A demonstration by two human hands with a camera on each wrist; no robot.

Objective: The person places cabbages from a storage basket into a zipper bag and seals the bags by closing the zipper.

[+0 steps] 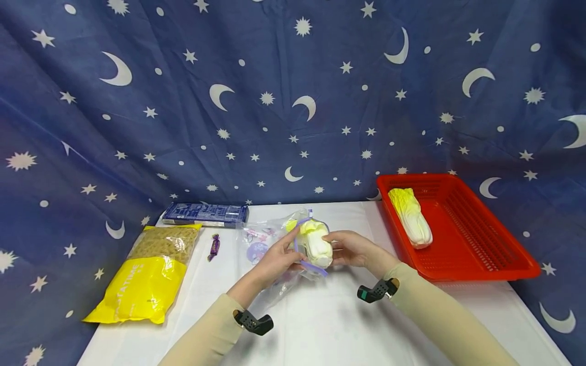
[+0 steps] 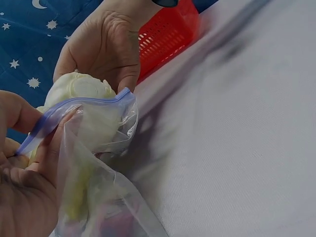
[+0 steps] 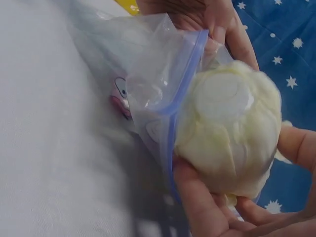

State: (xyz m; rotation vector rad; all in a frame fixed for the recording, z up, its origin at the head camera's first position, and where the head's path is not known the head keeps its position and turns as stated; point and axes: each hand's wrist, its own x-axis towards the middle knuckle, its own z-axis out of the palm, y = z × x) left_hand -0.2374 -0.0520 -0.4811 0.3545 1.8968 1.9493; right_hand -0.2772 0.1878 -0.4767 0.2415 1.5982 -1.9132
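Observation:
A small napa cabbage [image 1: 319, 248] lies partly inside a clear zip bag [image 1: 270, 244] with a purple zip edge and printed pictures. Its leafy end points into the bag, while the pale cut base [image 3: 224, 94] sticks out of the mouth. My right hand [image 1: 354, 248] grips the cabbage near its base, thumb on one side and fingers on the other. With my left hand [image 1: 280, 259] I pinch the bag at its zip edge [image 2: 74, 101], the mouth spread around the cabbage. In the left wrist view the leaves show through the plastic.
On the right stands a red basket [image 1: 485, 272] with another napa cabbage [image 1: 412, 218] in it. A yellow pasta bag [image 1: 142, 284] lies at the left, near a purple-wrapped candy [image 1: 213, 247]. Behind them is a flat blue box [image 1: 206, 214], close to the starry curtain [image 1: 274, 127].

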